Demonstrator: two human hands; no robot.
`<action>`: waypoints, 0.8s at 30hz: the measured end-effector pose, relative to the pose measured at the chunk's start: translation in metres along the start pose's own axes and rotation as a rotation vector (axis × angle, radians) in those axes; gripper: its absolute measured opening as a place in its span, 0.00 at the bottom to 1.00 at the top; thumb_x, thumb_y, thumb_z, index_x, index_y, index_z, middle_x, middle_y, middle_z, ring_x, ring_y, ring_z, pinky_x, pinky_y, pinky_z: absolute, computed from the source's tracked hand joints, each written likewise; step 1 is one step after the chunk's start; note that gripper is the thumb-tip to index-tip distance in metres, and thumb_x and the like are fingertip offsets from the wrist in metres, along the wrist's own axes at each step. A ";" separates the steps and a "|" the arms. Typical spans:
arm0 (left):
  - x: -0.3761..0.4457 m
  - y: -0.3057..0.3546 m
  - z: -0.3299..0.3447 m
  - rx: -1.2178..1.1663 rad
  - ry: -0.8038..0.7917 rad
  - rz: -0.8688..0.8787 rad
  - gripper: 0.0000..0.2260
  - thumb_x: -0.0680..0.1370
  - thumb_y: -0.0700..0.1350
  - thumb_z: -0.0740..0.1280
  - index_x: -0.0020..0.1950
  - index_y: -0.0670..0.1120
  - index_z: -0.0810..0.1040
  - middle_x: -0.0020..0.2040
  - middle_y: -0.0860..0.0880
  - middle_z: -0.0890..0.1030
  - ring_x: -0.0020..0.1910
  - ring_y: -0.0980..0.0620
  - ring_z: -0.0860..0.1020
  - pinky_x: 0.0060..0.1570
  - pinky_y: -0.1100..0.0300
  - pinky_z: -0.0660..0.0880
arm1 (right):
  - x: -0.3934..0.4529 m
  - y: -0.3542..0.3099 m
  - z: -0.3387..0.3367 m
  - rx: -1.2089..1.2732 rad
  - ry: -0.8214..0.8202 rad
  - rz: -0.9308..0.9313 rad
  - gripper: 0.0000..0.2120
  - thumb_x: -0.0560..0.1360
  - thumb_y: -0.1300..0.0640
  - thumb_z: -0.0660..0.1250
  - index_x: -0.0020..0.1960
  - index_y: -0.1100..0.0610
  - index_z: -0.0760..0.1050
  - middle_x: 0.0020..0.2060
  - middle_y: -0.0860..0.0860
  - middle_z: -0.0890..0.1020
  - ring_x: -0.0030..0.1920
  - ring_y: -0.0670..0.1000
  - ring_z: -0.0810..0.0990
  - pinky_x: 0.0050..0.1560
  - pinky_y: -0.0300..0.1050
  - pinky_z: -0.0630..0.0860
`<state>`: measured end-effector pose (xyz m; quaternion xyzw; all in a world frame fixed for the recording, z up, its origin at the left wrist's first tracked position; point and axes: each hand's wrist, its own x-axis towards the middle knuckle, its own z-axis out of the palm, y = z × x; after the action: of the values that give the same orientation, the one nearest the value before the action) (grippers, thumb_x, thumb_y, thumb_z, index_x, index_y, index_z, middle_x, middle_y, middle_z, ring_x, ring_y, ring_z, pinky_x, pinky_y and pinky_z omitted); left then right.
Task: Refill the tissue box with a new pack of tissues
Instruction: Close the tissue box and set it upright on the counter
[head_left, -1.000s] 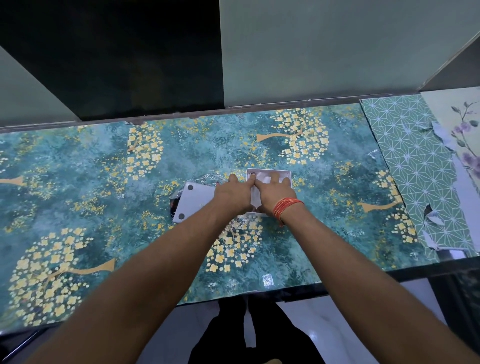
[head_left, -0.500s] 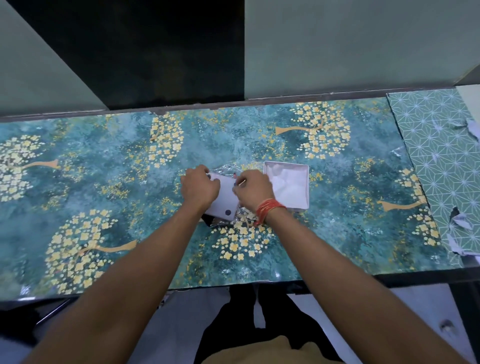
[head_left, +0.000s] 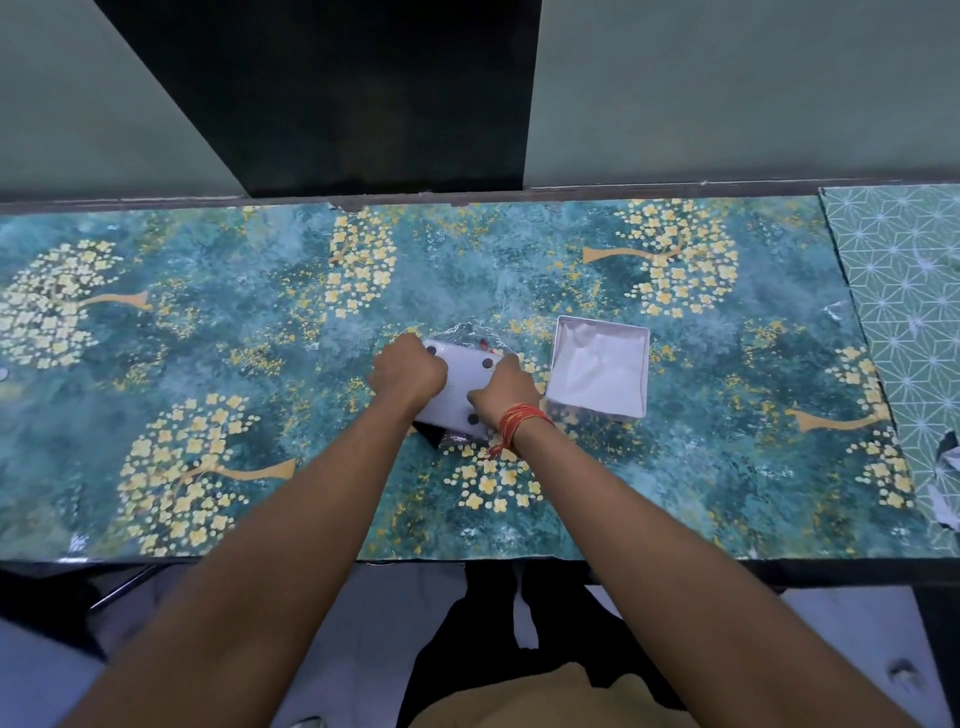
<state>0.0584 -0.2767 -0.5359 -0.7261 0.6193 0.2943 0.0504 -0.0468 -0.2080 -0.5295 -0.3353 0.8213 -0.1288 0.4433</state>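
Note:
A white square box (head_left: 600, 371) stands open on the table right of centre, with white tissues filling it. To its left lies a white flat lid or base panel (head_left: 460, 387) with small dark round feet, resting on crinkled clear plastic wrap (head_left: 470, 332). My left hand (head_left: 408, 371) grips the panel's left edge. My right hand (head_left: 504, 389), with red thread at the wrist, holds its right edge. A dark object under the panel is mostly hidden.
The table (head_left: 208, 364) wears a teal cover with yellow flower trees. A green geometric sheet (head_left: 909, 291) with torn paper covers the far right. A dark panel (head_left: 337, 93) and grey wall rise behind. The front edge runs just below my forearms.
Both hands left the open tissue-filled box and shifted left onto the white footed panel. They now hold it at both sides. The camera view has panned left.

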 end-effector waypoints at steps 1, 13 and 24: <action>-0.002 0.000 0.000 -0.014 0.015 -0.006 0.08 0.75 0.43 0.63 0.49 0.42 0.79 0.50 0.38 0.82 0.49 0.36 0.81 0.49 0.46 0.80 | -0.001 0.000 -0.001 0.014 0.002 -0.005 0.24 0.73 0.59 0.68 0.67 0.59 0.66 0.61 0.59 0.77 0.60 0.61 0.78 0.53 0.49 0.75; -0.044 0.057 -0.021 -0.544 0.328 0.158 0.13 0.78 0.49 0.68 0.59 0.46 0.83 0.53 0.49 0.85 0.45 0.52 0.80 0.46 0.62 0.73 | -0.027 0.013 -0.077 0.336 0.324 -0.168 0.19 0.75 0.59 0.67 0.64 0.54 0.70 0.50 0.52 0.80 0.43 0.51 0.78 0.38 0.38 0.73; -0.081 0.091 0.050 -0.590 -0.156 0.369 0.21 0.76 0.33 0.62 0.67 0.48 0.77 0.59 0.47 0.81 0.39 0.45 0.83 0.25 0.64 0.76 | -0.008 0.094 -0.124 0.089 0.396 0.007 0.20 0.73 0.60 0.64 0.65 0.57 0.72 0.56 0.58 0.79 0.55 0.61 0.79 0.55 0.55 0.77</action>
<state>-0.0494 -0.2056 -0.5108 -0.5604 0.6227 0.5193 -0.1685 -0.1859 -0.1433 -0.5008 -0.2805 0.8871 -0.2270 0.2879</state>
